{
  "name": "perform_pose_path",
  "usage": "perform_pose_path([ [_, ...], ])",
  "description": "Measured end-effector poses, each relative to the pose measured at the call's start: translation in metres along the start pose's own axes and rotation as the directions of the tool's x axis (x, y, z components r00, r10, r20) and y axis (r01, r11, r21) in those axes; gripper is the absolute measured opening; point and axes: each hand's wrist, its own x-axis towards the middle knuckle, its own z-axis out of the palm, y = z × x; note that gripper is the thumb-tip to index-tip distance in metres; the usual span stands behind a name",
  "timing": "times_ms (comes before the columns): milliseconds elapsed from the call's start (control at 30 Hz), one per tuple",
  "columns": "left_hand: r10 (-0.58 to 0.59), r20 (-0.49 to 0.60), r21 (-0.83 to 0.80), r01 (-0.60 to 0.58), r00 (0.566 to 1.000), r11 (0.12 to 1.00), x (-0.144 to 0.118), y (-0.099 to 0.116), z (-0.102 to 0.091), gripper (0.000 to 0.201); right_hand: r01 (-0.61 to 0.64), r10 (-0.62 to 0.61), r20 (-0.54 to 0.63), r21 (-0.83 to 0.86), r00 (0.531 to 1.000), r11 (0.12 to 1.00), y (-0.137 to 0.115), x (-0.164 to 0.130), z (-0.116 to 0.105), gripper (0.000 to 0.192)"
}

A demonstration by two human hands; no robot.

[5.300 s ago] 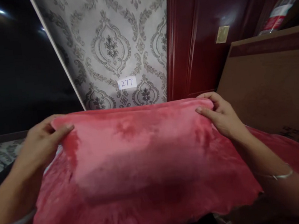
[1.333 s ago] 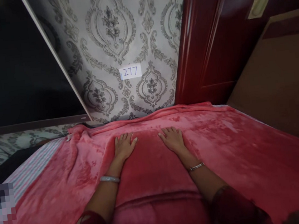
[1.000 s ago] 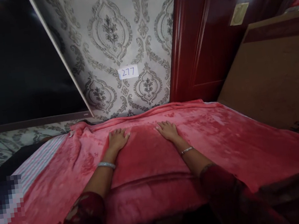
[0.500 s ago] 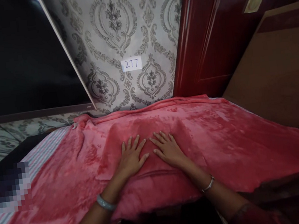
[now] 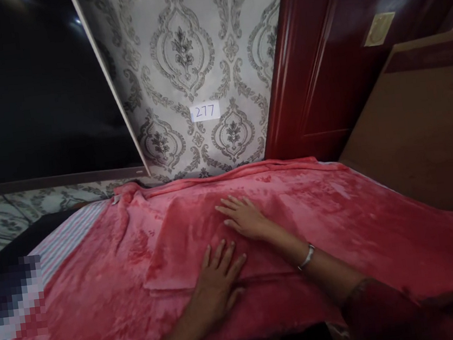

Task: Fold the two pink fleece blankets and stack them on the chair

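A striped sheet (image 5: 60, 241) shows at the bed's left edge. The folded red blanket (image 5: 185, 240) lies across the bed, long axis left to right. The left hand (image 5: 217, 285), grip spread flat, presses its near edge; the right hand (image 5: 244, 217), equally flat, rests farther in.

Folded pink fleece blanket (image 5: 186, 245) lies flat atop bed, w/ plush nap.

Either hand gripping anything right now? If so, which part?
Nothing is held. The left hand and right hand lie flat, palms down, on the folded red blanket, fingers spread, no grip.
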Motion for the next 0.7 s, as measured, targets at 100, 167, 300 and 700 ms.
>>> perform_pose_path([
  [100, -0.008, -0.016, 0.005, 0.008, 1.000, 1.000, -0.003, 0.000, 0.006, 0.074, 0.051, -0.049, 0.062, -0.035, 0.997, 0.998, 0.010, 0.016, 0.018, 0.057],
  [167, -0.016, -0.026, 0.011, 0.017, 1.000, 1.000, -0.003, -0.002, 0.008, 0.074, 0.067, -0.065, 0.062, -0.037, 0.996, 0.997, 0.017, 0.019, 0.029, 0.058],
  [300, -0.018, -0.053, 0.016, 0.019, 0.998, 1.000, -0.004, -0.004, 0.012, 0.074, 0.053, -0.052, 0.049, -0.019, 0.997, 0.998, 0.023, 0.018, 0.037, 0.058],
  [700, -0.189, -0.168, 0.005, 0.193, 0.967, 0.981, -0.008, -0.045, -0.033, 0.053, -0.188, 0.188, 0.019, -0.009, 0.982, 0.982, 0.019, -0.022, 0.014, 0.056],
])
